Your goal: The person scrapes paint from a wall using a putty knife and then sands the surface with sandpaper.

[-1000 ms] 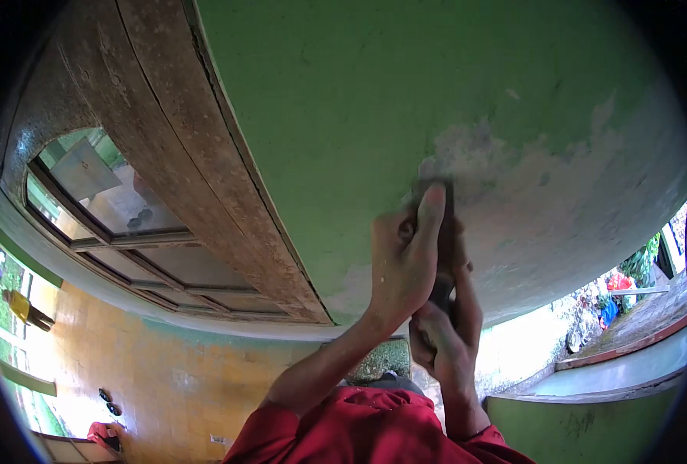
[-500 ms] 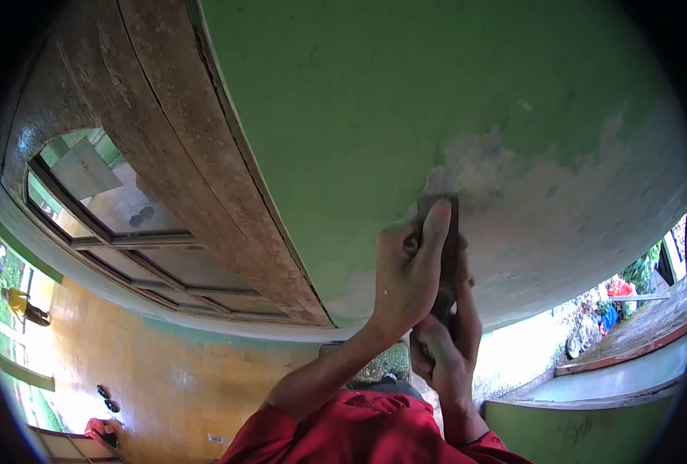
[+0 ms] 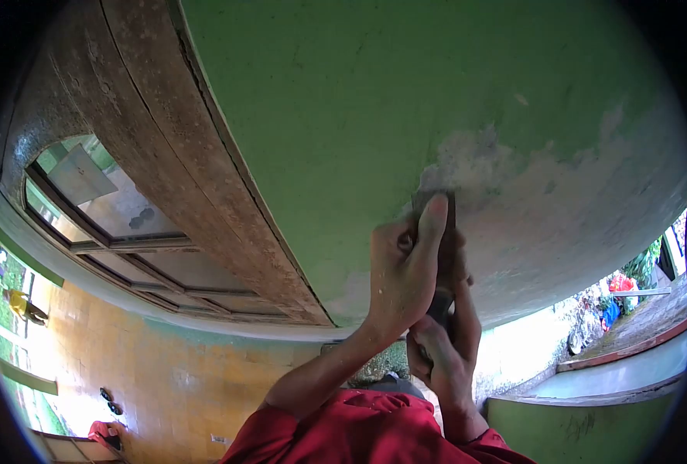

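Green paint is covering the wall (image 3: 374, 100) in front of the person, and it is giving way to a pale, bare patch (image 3: 545, 216) of grey plaster on the lower right. A weathered brown wooden frame (image 3: 196, 178) is running beside the green, with glass panes (image 3: 104, 193) sitting inside it. Yellowish floor tiles (image 3: 158, 371) are showing past the frame, a pair of dark sandals (image 3: 110, 402) is lying on them, and a small figure in yellow (image 3: 20, 304) is standing far off in the daylight. A low green wall (image 3: 591, 421) is closing off the right side.

The person, who is wearing red sleeves (image 3: 359, 433), is holding a dark scraper (image 3: 450, 207) up against the wall. Its blade is lying right at the edge where the green is meeting the bare patch. The left hand (image 3: 401, 271) is wrapping around the upper part of the tool, with its fingers curled and one long finger (image 3: 435, 220) stretching flat along the back of the blade and pressing it to the wall. The right hand (image 3: 440, 359) is sitting just below, touching the left, with its fingers closing tightly around the handle.
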`<state>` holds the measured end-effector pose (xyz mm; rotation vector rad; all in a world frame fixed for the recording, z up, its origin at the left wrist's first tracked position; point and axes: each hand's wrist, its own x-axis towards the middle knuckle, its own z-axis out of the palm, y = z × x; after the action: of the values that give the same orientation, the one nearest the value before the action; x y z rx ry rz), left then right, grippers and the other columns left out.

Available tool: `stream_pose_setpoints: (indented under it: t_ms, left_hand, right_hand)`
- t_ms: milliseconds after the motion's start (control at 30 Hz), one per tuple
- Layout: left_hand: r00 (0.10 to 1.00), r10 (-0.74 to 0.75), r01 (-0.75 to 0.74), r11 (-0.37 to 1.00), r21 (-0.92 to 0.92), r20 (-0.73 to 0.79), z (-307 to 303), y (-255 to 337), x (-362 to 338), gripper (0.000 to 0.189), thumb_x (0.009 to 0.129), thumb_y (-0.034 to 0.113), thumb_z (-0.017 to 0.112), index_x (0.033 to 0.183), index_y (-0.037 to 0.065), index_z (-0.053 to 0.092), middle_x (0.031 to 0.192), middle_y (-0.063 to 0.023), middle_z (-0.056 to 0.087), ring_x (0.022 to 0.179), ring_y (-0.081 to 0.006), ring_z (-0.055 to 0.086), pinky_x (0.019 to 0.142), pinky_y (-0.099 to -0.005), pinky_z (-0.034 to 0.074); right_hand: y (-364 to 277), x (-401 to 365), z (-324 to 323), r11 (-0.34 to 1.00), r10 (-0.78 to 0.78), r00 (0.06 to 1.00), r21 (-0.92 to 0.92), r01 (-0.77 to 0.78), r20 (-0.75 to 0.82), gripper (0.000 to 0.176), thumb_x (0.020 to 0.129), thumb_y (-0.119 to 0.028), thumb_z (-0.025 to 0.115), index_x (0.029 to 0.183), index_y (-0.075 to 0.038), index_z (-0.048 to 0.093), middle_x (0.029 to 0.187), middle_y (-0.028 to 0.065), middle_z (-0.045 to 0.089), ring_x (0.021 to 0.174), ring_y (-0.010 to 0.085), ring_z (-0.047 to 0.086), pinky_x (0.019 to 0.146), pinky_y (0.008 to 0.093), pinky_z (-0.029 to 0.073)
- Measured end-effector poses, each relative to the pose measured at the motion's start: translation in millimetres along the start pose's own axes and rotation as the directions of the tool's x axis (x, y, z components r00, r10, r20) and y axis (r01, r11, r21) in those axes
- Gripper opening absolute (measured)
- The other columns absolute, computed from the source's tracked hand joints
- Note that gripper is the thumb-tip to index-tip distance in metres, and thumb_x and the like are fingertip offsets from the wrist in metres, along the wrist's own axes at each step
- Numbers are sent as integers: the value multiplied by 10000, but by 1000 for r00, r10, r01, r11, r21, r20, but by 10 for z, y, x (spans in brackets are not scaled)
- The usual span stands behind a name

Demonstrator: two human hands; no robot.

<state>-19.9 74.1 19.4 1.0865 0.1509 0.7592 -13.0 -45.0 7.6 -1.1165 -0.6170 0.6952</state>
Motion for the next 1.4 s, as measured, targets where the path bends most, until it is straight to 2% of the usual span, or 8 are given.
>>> stream_pose_setpoints:
  t_ms: [300,400,600,967,1100,1233,1300,1400]
  left_hand:
    - [998,-18,20,999,37,-52,44,81,14,496,1037,392,518,771,-20,596,580,-76,585,493,-172,614,481,-312,523]
    - [1000,16,-16,1000,17,19,35,107,51,498,1033,399,524,771,-18,599,584,-75,589,495,-173,617,485,-312,528]
    - [999,-44,43,999,-19,-26,52,90,-22,506,1028,405,532,764,-21,603,573,-80,591,490,-176,617,481,-320,536]
    - [1000,-3,5,996,87,-24,5,18,14,527,1036,417,507,762,-21,610,572,-82,594,488,-174,615,478,-317,525]
    - [999,50,-50,998,32,2,71,137,68,514,1038,405,510,765,-18,610,572,-78,591,488,-172,613,483,-321,529]
    - [1000,-14,15,1000,21,-26,73,142,48,493,1036,394,519,772,-13,609,578,-69,591,489,-166,611,484,-317,533]
    - [997,-44,44,999,-2,-57,94,135,3,488,1035,391,522,772,-11,607,579,-66,592,490,-164,611,485,-316,533]
    - [998,-10,12,999,40,-55,59,65,51,491,1034,395,522,767,-7,607,578,-63,592,489,-161,611,482,-311,531]
  right_hand:
    - [29,-22,-10,1000,8,1000,-17,-8,-5,799,922,-51,541,1584,-31,95,758,10,553,496,45,431,442,205,310]
    - [7,-8,33,1000,-30,999,-7,30,-27,793,922,-46,533,1582,-23,94,779,13,558,498,45,434,444,205,307]
    - [-19,-81,28,1000,11,1000,3,-11,-12,784,925,-44,516,1586,-39,94,807,27,561,497,44,434,439,200,308]
    - [-22,-8,43,1000,-5,1000,-18,5,-14,786,926,-33,508,1593,-69,93,765,7,533,488,40,425,425,208,306]
    - [-81,-11,58,999,-36,999,-23,36,1,770,937,-36,510,1587,-46,98,735,0,528,483,39,424,422,207,304]
    - [4,-42,14,999,13,999,-39,-14,-43,761,938,-43,518,1581,-25,111,722,-8,524,484,39,427,424,205,306]
    - [-85,-34,3,1000,-15,999,-9,15,28,758,938,-45,525,1577,-17,119,727,-8,526,481,42,427,423,205,308]
    - [34,-45,-18,999,0,1000,-34,-1,-14,759,935,-46,529,1578,-23,127,725,-7,525,484,42,430,422,206,306]
